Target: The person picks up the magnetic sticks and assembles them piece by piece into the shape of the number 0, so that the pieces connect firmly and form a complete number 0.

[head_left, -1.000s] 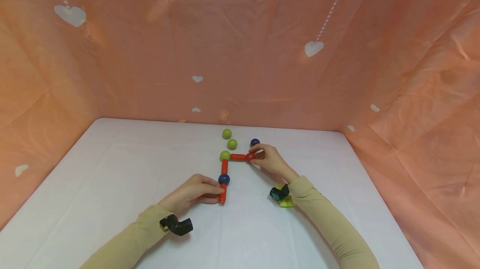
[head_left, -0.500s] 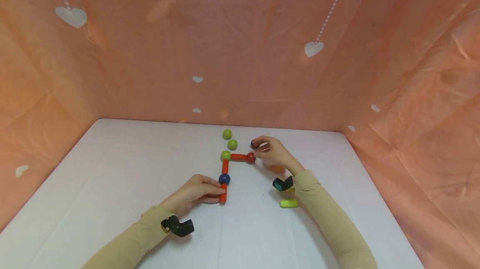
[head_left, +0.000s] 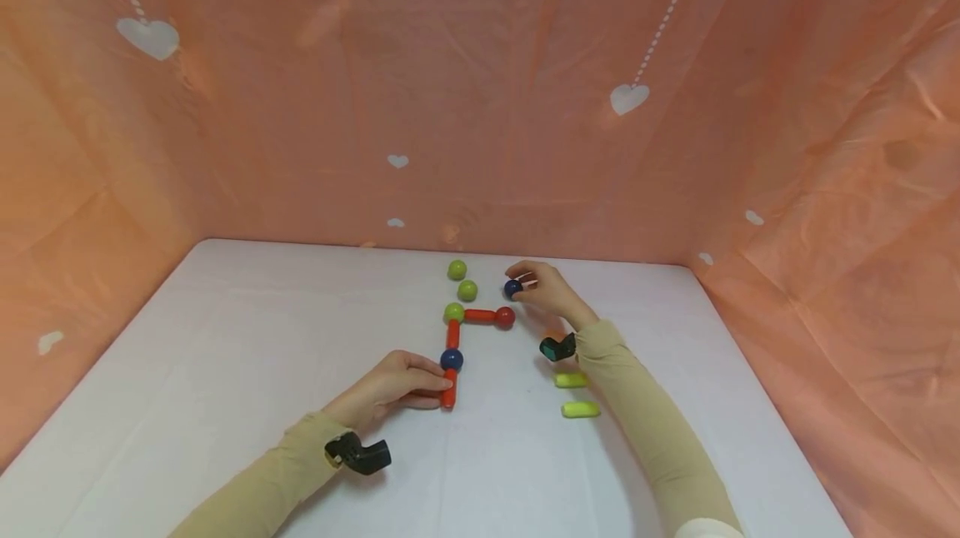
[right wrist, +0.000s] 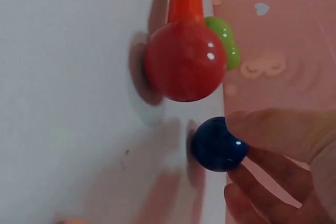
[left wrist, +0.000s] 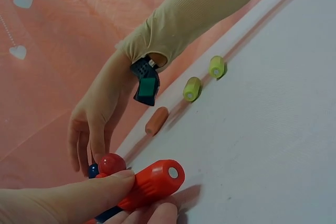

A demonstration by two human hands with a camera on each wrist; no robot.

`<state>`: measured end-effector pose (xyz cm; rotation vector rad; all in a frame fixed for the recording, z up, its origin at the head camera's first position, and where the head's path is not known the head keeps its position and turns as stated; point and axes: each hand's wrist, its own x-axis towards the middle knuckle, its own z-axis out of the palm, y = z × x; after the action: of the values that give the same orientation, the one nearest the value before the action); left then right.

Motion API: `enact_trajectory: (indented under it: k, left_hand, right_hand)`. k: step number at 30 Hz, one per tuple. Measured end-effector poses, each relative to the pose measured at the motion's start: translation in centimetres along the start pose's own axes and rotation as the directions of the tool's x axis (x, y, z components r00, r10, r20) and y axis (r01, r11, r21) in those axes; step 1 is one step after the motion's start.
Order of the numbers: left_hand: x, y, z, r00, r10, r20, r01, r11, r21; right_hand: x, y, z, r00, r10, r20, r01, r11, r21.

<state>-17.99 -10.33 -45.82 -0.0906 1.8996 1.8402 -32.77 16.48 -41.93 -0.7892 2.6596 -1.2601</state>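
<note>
Just beyond the red ball (head_left: 505, 318), the right hand (head_left: 547, 289) grasps a blue ball (right wrist: 214, 146). The left hand (head_left: 397, 384) grips a silver-tipped red rod (left wrist: 153, 183).

White tabletop (head_left: 225, 338) offers passage far left, beyond the left hand (head_left: 393, 386) gripping the near red rod (head_left: 449, 399). A narrower lane parts the chain (head_left: 453, 334) from two lime rods (head_left: 581, 410) at right. Two loose green balls (head_left: 467, 291) and the right hand (head_left: 551, 291), around a blue ball (head_left: 512, 289), crowd the far side; a sleeve (head_left: 652, 413) bars near right.
</note>
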Motion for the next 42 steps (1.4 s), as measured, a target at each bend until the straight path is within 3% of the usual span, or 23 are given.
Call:
enact_trajectory:
  k: [6, 14, 22, 30, 42]
  left_hand:
    - [0.2, -0.2, 0.0, 1.000, 0.001, -0.002, -0.001, 1.000, -0.005]
    - [0.1, -0.1, -0.1, 1.000, 0.011, 0.013, -0.011, 1.000, 0.001]
    - [0.1, -0.1, 0.0, 1.000, 0.014, 0.010, -0.014, 1.000, 0.007]
    - [0.2, -0.1, -0.1, 1.000, 0.009, 0.009, -0.009, 1.000, -0.008]
    - [0.0, 0.1, 0.2, 1.000, 0.007, -0.018, -0.007, 1.000, 0.006]
  right_hand:
    - [0.4, 0.1, 0.7, 0.998, 0.060, 0.022, -0.058, 0.995, -0.078]
    - [0.0, 0.3, 0.7, 0.992, 0.124, -0.003, -0.124, 0.988, -0.091]
    - [-1.9, -0.6, -0.4, 0.992, 0.097, -0.079, -0.097, 0.995, 0.007]
    - [-5.0, -3.1, 0.4, 0.996, 0.063, 0.062, -0.073, 0.984, 0.161]
    - [-9.7, -4.6, 4.9, 0.967, 0.081, 0.239, -0.137, 0.965, 0.226]
